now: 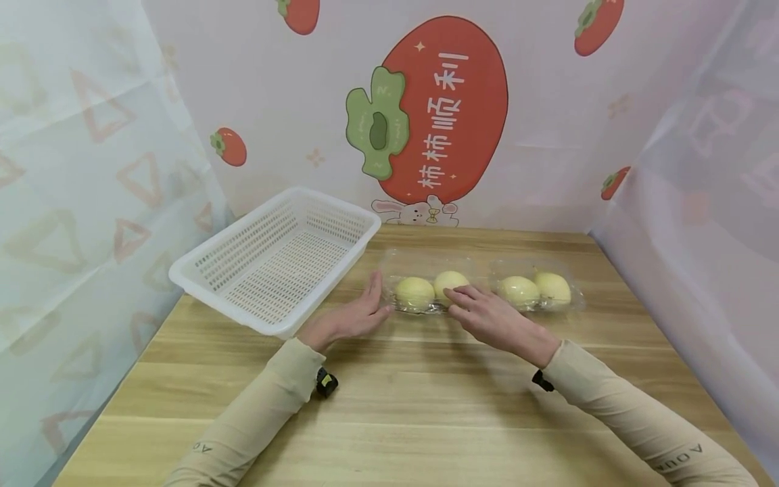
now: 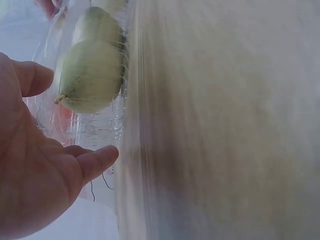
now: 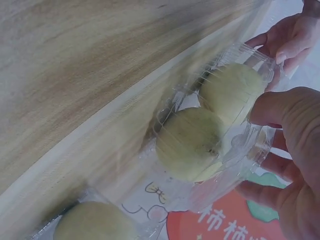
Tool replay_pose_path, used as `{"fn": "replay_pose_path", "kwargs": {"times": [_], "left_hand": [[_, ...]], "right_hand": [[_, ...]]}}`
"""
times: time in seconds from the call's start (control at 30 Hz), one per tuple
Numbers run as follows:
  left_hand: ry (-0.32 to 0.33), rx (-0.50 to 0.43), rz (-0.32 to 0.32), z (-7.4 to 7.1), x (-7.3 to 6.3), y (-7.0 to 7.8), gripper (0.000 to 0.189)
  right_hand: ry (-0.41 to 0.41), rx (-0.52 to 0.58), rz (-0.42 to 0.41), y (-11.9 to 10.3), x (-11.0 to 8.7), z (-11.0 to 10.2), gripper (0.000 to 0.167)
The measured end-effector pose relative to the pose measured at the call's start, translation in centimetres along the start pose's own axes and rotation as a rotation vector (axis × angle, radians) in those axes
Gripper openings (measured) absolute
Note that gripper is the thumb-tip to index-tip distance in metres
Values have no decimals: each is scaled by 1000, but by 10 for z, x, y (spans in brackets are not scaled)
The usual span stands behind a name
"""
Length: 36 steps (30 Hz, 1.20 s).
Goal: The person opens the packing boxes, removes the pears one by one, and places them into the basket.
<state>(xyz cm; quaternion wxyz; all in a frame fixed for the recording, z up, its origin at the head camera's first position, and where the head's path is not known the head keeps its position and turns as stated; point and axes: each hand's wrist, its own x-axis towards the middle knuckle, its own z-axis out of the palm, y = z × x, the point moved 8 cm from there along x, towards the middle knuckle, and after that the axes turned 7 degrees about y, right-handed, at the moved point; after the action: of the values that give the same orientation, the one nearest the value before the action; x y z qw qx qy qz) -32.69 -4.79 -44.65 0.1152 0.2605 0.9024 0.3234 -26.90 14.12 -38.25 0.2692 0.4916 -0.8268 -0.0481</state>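
Two clear plastic boxes lie side by side on the wooden table, each with two pale yellow pears. In the head view, my left hand [image 1: 359,312] stands at the left end of the nearer-to-centre box [image 1: 389,281], its fingers extended beside the left pear [image 1: 415,296]. My right hand [image 1: 487,319] reaches over that box's right end, fingertips at the other pear [image 1: 449,281]. The right wrist view shows its thumb [image 3: 270,109] at the box's edge and its fingers spread beyond. The second box [image 1: 575,301] with its pears [image 1: 552,291] lies beyond the right hand.
A white perforated plastic basket [image 1: 292,270] stands at the back left of the wooden table [image 1: 402,419]. Behind is a wall sheet [image 1: 535,169] printed with persimmons, and more sheets hang at both sides.
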Motion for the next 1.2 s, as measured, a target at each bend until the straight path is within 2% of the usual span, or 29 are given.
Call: {"fn": "replay_pose_path", "kwargs": {"times": [0.23, 0.5, 0.6, 0.87, 1.07, 1.2], "left_hand": [[18, 7, 7, -1, 1, 0, 82], [74, -66, 7, -3, -2, 2, 81], [107, -95, 18, -4, -2, 3, 82], [173, -98, 25, -3, 4, 4, 82], [195, -144, 6, -2, 6, 6, 82], [200, -161, -6, -2, 7, 8, 81]], "right_hand": [[70, -12, 67, 6, -4, -5, 13], [76, 35, 100, 7, -5, -5, 10], [88, 50, 97, 7, -5, -4, 10], [123, 59, 64, 10, -6, -5, 6], [140, 121, 55, 13, -5, -7, 13], [119, 164, 66, 16, -3, -8, 15]]}}
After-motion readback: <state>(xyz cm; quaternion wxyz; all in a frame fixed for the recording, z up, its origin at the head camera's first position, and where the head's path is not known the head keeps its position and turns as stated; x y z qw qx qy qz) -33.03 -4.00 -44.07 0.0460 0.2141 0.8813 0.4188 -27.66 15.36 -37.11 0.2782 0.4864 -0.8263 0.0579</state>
